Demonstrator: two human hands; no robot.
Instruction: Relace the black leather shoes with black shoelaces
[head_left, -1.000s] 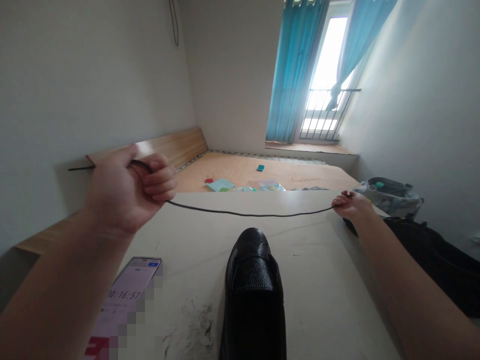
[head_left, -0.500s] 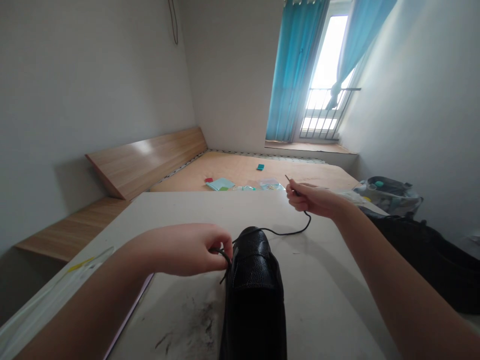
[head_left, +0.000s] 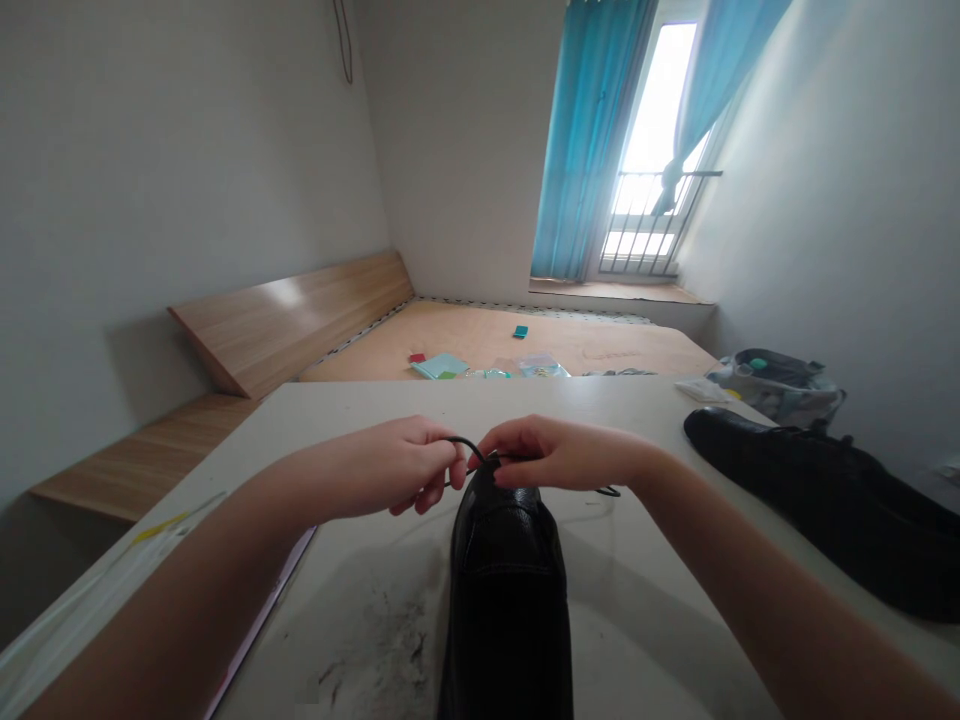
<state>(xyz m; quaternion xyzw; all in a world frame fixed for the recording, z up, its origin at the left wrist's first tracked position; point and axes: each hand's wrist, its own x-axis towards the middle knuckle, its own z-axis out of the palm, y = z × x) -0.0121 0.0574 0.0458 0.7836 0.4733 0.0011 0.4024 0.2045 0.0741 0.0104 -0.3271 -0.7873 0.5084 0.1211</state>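
Note:
A black leather shoe [head_left: 506, 560] stands on the white table [head_left: 637, 640], its heel opening towards me. At its far end my left hand [head_left: 416, 465] is closed on a black shoelace [head_left: 465, 441], which arches over from the fingers to the top of the shoe. My right hand [head_left: 559, 452] is at the shoe's tongue, fingers curled and pinching the lace there. A loose loop of lace shows below the right wrist. The right fingertips partly hide the lacing.
Another black shoe [head_left: 817, 500] lies at the table's right side, near a grey bag [head_left: 784, 385]. A clear plastic bag [head_left: 150, 560] is at the left edge. Beyond the table, a bed [head_left: 600, 345] holds small packets and a light-blue folded item [head_left: 441, 366].
My right hand has come from the far right, where it held the lace out, back to the shoe's tongue. My left hand has risen slightly with the lace.

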